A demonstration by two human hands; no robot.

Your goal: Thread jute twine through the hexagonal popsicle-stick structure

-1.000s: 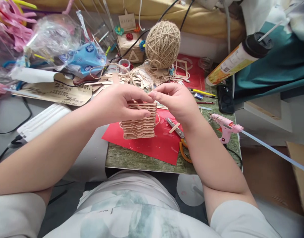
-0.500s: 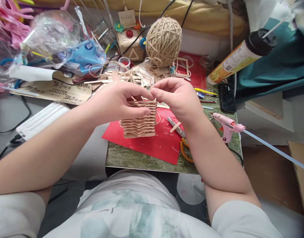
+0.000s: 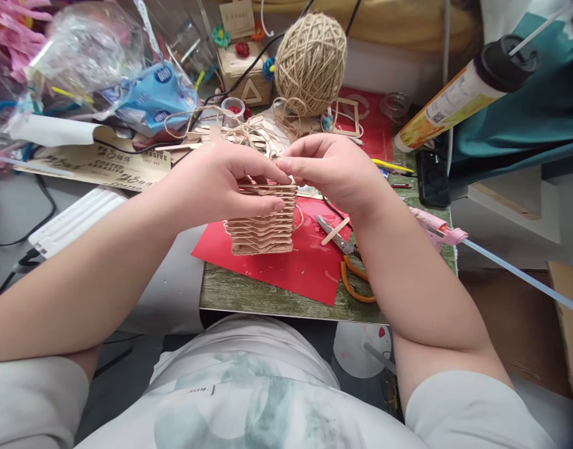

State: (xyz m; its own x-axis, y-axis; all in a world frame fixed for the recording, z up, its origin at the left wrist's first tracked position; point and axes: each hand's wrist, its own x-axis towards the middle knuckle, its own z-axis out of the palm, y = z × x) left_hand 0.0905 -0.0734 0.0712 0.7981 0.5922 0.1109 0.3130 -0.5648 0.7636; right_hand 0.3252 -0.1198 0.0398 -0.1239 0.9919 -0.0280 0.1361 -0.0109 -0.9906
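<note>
A small box built of stacked wooden craft sticks (image 3: 264, 229) stands on a red paper sheet (image 3: 286, 265). My left hand (image 3: 221, 181) wraps round its left side and top, thumb along the front. My right hand (image 3: 330, 168) pinches the box's top rim at the right corner, fingertips meeting those of the left hand. Both hands are closed on the box. The box's inside is hidden.
Orange-handled scissors (image 3: 349, 262) and a loose stick lie right of the box. A pink glue gun (image 3: 436, 227) rests at the board's right edge. A ball of twine (image 3: 310, 62), loose sticks, plastic bags (image 3: 94, 62) and a tube (image 3: 464, 93) crowd the back.
The view has shifted slightly downward and both hands sit a bit higher in the picture. They keep the same grip on the stick box, which stays on the red sheet.
</note>
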